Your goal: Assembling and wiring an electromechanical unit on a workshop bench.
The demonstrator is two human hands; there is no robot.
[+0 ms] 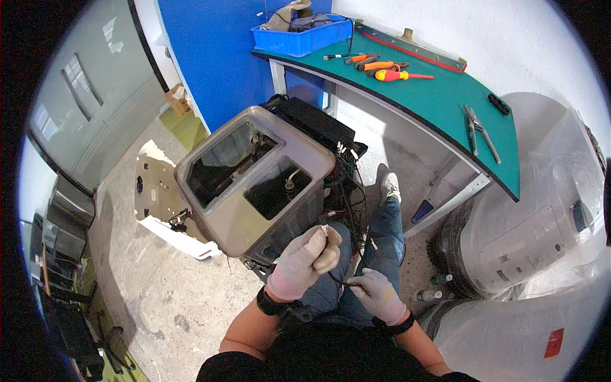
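My left hand [304, 262], in a pale work glove, pinches a black cable [338, 279] close to its small white connector [325, 228], which points up between the fingers. Lower and to the right, my gloved right hand [378, 297] is closed on the same cable, which hangs slack between the two hands. Just beyond my left hand stands a boxy machine [245, 219] with a grey-beige top and two dark windows. Along its right side hangs a bundle of dark wires [349, 184] with several white connectors.
A green-topped table [439, 105] at the back right bears a blue bin [302, 41], orange-handled pliers [382, 65], a red-and-yellow screwdriver [398, 76] and long-handled cutters [480, 134]. A beige-white shell panel [162, 191] lies left of the machine. Plastic-wrapped machines [509, 235] crowd the right.
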